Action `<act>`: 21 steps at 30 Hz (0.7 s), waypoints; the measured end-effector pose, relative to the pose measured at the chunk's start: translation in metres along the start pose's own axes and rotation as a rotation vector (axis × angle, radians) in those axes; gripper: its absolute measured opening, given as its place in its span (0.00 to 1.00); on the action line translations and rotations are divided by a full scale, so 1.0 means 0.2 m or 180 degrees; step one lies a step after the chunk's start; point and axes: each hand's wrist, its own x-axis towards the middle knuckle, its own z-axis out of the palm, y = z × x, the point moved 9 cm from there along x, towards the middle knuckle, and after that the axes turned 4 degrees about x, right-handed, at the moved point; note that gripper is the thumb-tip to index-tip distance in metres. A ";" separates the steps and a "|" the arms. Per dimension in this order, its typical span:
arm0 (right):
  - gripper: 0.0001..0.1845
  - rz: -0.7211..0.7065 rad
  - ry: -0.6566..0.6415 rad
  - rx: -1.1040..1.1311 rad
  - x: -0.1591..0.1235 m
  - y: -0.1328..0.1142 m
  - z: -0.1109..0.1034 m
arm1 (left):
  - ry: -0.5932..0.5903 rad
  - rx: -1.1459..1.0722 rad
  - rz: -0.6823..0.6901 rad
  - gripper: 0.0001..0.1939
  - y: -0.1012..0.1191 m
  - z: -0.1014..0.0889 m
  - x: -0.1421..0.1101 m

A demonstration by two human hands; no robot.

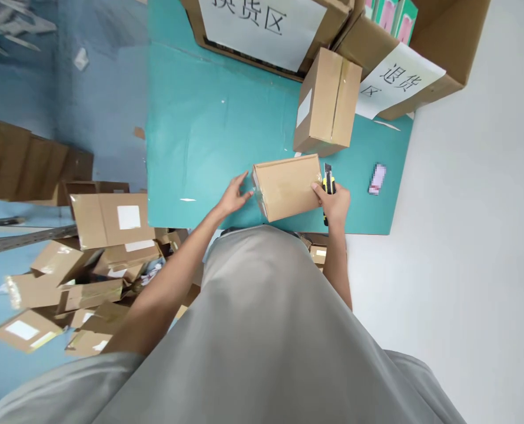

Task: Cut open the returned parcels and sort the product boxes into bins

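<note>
A small brown cardboard box [289, 187] with clear tape on its left end is at the front edge of the green table, turned slightly. My right hand [336, 206] is closed at the box's right end, its thumb pressing on the top face. The same hand grips a yellow and black box cutter [328, 176], its blade end pointing away from me. My left hand [234, 195] is open beside the taped left end, fingers spread and holding nothing; whether a fingertip touches the tape I cannot tell.
Behind stands a taller taped carton [328, 100]. Two large labelled boxes, a left one [262, 29] and a right one [403, 76], line the table's [191, 135] back. A blurred-out small item [377, 179] lies right. Discarded cartons [94, 294] pile up on the floor, left.
</note>
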 end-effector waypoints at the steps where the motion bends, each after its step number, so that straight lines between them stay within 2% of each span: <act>1: 0.23 -0.0015 -0.0016 -0.0016 0.00 -0.01 0.00 | 0.0094 0.0002 0.0041 0.45 0.06 -0.05 0.00; 4: 0.25 -0.0058 -0.0026 0.0083 -0.01 -0.02 -0.01 | 0.0292 -0.0130 0.0426 0.31 0.33 -0.17 0.00; 7: 0.29 -0.0124 0.0175 0.0221 -0.06 -0.02 -0.06 | 0.0278 -0.0060 0.0754 0.29 0.59 -0.19 0.01; 9: 0.30 -0.0139 0.0296 0.0313 -0.12 -0.03 -0.09 | 0.0219 0.0020 0.0894 0.30 0.69 -0.18 0.03; 11: 0.31 -0.0166 0.0254 0.0436 -0.21 -0.07 -0.09 | 0.0161 -0.0009 0.0936 0.28 0.72 -0.15 0.05; 14: 0.32 -0.0251 -0.0270 0.0526 -0.36 -0.18 -0.01 | 0.0086 -0.0161 0.0878 0.23 0.69 -0.13 0.09; 17: 0.32 -0.0361 -0.0817 0.0134 -0.52 -0.32 0.10 | 0.0036 -0.0207 0.0834 0.19 0.67 -0.13 0.10; 21: 0.33 -0.0618 -0.1126 -0.0535 -0.63 -0.45 0.25 | -0.0027 -0.0128 0.0866 0.18 0.69 -0.14 0.09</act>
